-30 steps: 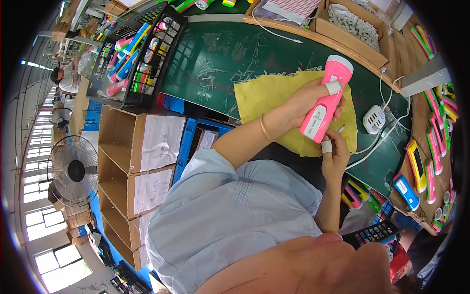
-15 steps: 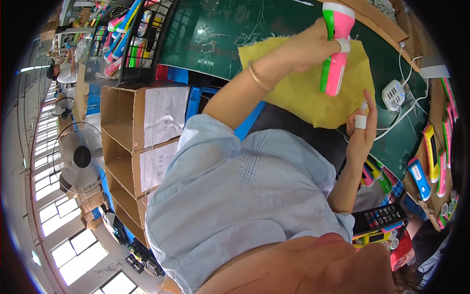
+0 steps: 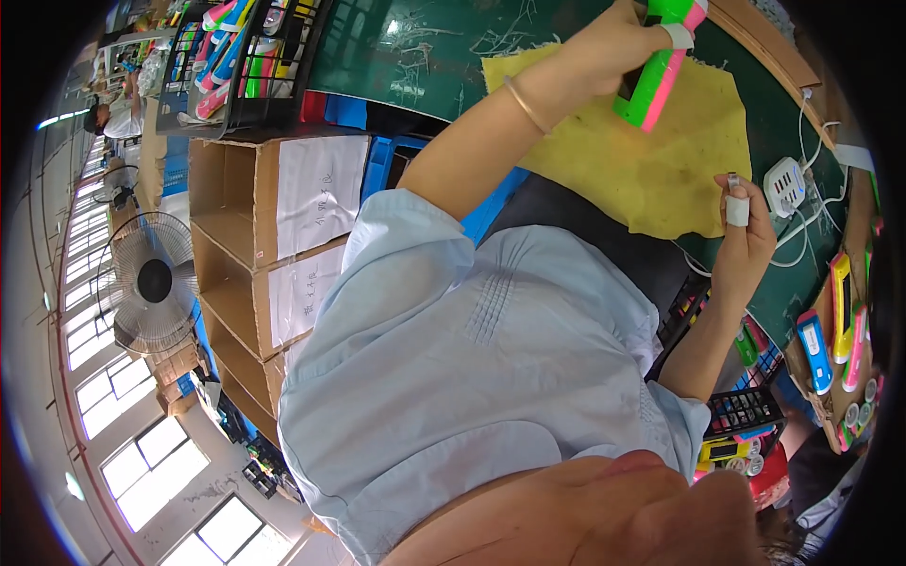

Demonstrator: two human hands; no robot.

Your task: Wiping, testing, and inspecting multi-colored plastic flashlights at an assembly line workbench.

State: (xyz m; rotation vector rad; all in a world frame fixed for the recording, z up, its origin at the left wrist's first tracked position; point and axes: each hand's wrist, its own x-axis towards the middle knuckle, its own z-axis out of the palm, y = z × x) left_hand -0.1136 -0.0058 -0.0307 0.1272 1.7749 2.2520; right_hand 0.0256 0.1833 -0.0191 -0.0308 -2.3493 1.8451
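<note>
My left hand [image 3: 609,47], with a bracelet at the wrist and a white wrap on one finger, is closed around a green-and-pink flashlight [image 3: 651,92]. The flashlight is tilted above a yellow cloth [image 3: 651,156], and its head reaches the top edge of the view. Lower and to the right, my right hand [image 3: 746,231] has its fingers drawn together on a small silvery piece [image 3: 733,179], too small to name. A white wrap circles a finger of that hand too. The cloth lies on a green worktop [image 3: 415,47].
A white multi-port charger [image 3: 783,187] with cables lies right of my right hand. Several colored flashlights, one blue [image 3: 813,351], lie on cardboard at the far right. A black basket [image 3: 307,66] of flashlights stands upper left, above cardboard compartments [image 3: 226,203]. A fan [image 3: 154,281] stands farther left.
The flashlight and my left hand have moved up toward the top edge. My right hand has shifted right and slightly down, and its extended finger is now bent in around the small silvery piece.
</note>
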